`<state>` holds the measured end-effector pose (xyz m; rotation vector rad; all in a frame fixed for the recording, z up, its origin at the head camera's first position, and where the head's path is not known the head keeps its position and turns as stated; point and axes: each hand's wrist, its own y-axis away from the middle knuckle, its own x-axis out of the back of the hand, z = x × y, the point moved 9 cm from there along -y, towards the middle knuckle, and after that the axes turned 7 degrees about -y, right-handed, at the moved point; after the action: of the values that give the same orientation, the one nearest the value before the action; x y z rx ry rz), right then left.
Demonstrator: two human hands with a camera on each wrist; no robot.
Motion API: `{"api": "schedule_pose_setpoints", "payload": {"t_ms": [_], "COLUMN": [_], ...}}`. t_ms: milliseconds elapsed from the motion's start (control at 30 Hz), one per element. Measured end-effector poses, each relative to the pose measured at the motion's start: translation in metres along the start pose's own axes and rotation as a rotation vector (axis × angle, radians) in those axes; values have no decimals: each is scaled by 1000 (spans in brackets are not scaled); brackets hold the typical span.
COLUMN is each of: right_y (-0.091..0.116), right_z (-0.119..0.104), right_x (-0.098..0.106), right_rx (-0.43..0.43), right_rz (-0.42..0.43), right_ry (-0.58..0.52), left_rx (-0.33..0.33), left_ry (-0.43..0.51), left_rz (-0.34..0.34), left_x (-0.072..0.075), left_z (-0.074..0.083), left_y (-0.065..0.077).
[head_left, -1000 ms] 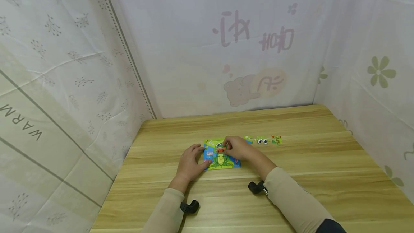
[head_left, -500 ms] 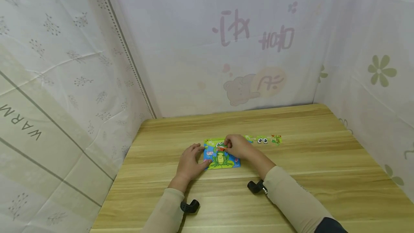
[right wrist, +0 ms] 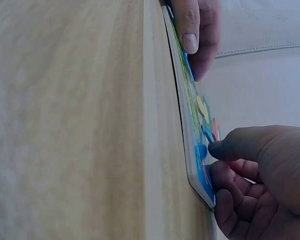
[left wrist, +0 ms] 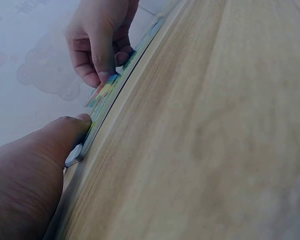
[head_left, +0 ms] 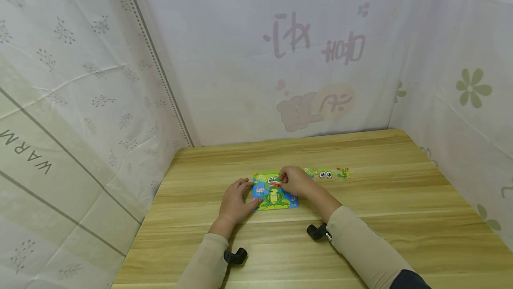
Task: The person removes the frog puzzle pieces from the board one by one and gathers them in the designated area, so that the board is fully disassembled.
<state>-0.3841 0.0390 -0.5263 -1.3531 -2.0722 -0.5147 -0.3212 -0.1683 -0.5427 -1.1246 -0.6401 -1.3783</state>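
Observation:
A flat frog puzzle board (head_left: 280, 205), blue and green, lies on the wooden table. My left hand (head_left: 235, 202) rests at its left side, thumb over the near left corner and fingers spread along the edge. Between thumb and index finger, my right hand (head_left: 297, 182) pinches a small puzzle piece (left wrist: 106, 91) with red, yellow and blue on it. The piece is tilted over the frog's mouth area, its lower edge right at the board. In the right wrist view, the board's edge (right wrist: 179, 100) runs beneath both hands. My right fingers hide the board's right upper part.
Right of the board, loose pieces lie in a row on the table (head_left: 224, 244): a green one (head_left: 308, 171) partly behind my right hand, one with two eyes (head_left: 325, 174), and one with orange and green (head_left: 343, 173). A patterned curtain (head_left: 240, 102) stands behind.
My right hand has shifted slightly right and tilted the pinched piece over the frog's mouth, uncovering more of the frog's face. The left hand has stayed in place.

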Motion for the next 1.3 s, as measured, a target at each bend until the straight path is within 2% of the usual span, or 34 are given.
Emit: {"api": "schedule_pose_setpoints", "payload": {"t_ms": [467,833,1300], "right_y": [0,7,22], "right_z": [1,3,11], "right_x": [4,15,34], "right_rx": [16,16,6], "right_rz": [12,32,58], "right_ry": [2,-67,-75], "left_rx": [1,23,25], "left_ry": [9,-8,-10], "left_rz": [7,-18,-10], "left_x": [1,-4,-5], "left_z": [0,-5,-5], "left_y": [-1,-3,-2]}}
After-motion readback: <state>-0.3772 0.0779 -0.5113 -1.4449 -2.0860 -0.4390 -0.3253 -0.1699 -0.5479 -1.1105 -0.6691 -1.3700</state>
